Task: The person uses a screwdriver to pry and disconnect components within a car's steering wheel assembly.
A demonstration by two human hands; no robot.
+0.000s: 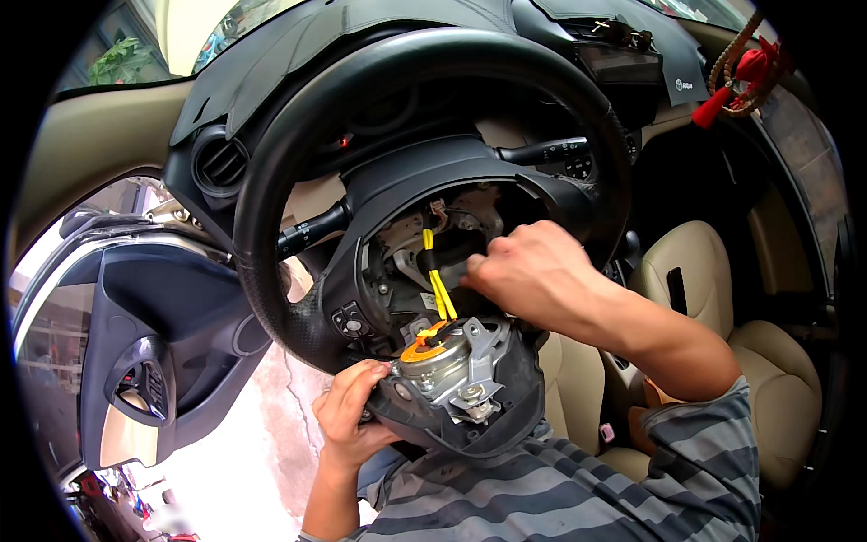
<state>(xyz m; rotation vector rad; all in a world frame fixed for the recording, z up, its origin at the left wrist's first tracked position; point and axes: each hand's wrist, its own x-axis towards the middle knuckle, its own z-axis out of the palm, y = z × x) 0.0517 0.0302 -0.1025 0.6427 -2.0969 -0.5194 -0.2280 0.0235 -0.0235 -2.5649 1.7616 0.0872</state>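
My left hand grips the left side of a black airbag module, which hangs back-side up below the hub, showing its silver inflator, metal brackets and an orange connector. Yellow wires run from it up into the open hub of the black steering wheel. My right hand is inside the hub's right part, just right of the wires, fingers curled; what its fingertips hold, if anything, is hidden.
Two stalks flank the steering column. The open door is at left over pale ground. Beige seats are at right. A red tassel hangs at upper right; the dashboard spans the top.
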